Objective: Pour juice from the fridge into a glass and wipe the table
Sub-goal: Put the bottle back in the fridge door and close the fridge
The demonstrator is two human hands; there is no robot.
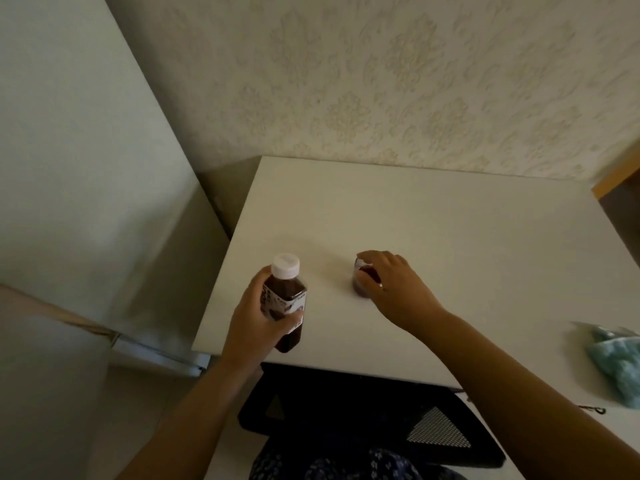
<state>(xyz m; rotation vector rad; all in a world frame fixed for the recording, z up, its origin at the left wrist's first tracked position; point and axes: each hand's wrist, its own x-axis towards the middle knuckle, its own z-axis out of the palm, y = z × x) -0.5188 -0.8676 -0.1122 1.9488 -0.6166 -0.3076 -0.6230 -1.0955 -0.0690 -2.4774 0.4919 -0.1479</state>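
Dark blue patterned fabric (346,465) shows at the bottom edge, nearest the camera, with a black mesh chair (363,410) just beyond it, tucked under the near edge of the white worktop (450,237).

Both forearms reach forward over the chair. The left hand (256,320) is wrapped around a juice bottle (285,303), fingers curled over its label, holding it upright above the worktop's near left corner. The bottle is clear plastic with a white screw cap on, a pale label with dark print, and dark brown-red juice filling it almost to the shoulder.

To the right of that hand, a little farther in, the right hand (391,282) rests over a small glass (363,280) that stands on the worktop; the fingers close around its rim and side. The glass holds dark red juice, partly hidden by the fingers.

Well to the right of the right hand, at the worktop's edge, lies a crumpled pale blue cloth (616,365).

Left of the left hand stands a white fridge (86,168). Beyond both hands rises a wall with embossed floral wallpaper (381,81).
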